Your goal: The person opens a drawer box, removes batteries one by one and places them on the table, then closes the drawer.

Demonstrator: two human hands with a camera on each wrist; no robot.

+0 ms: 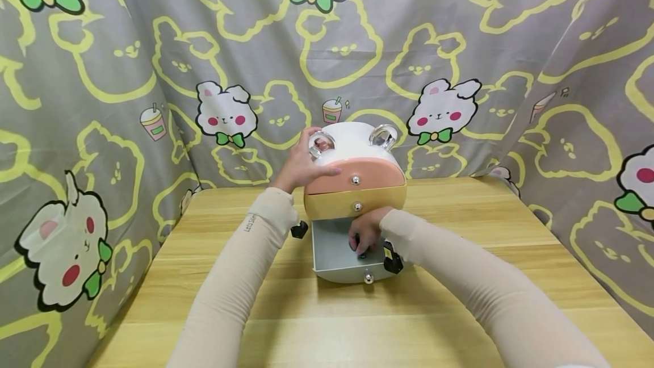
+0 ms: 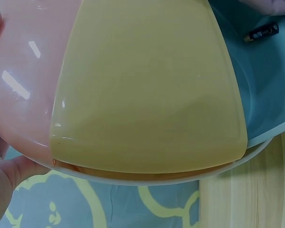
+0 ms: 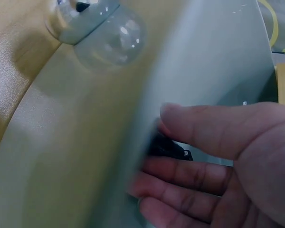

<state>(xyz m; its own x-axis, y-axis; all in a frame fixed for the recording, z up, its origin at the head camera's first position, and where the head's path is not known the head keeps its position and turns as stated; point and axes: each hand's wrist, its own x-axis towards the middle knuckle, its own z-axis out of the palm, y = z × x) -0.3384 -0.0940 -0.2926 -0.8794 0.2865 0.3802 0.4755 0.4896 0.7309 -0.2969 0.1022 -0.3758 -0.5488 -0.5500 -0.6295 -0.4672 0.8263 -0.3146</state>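
A small drawer cabinet (image 1: 352,143) with a white top and clear ears stands on the table. Its bottom grey-blue drawer (image 1: 332,243) is pulled out. My left hand (image 1: 298,163) grips the cabinet's upper left side by the ear, its thumb on the pink drawer front (image 1: 332,178). Inside the pulled-out drawer, my right hand (image 1: 369,229) has its thumb and fingers around a small black object (image 3: 167,147); the fingers partly hide it, and its kind is unclear. A black battery (image 2: 262,32) with a gold end lies on the drawer floor near that hand.
The yellow middle drawer (image 1: 327,204) is pushed in above the right hand. A round silver knob (image 1: 369,278) sticks out from the bottom drawer's front. Wooden table (image 1: 219,231) surrounds the cabinet, and a patterned curtain (image 1: 276,129) hangs behind it.
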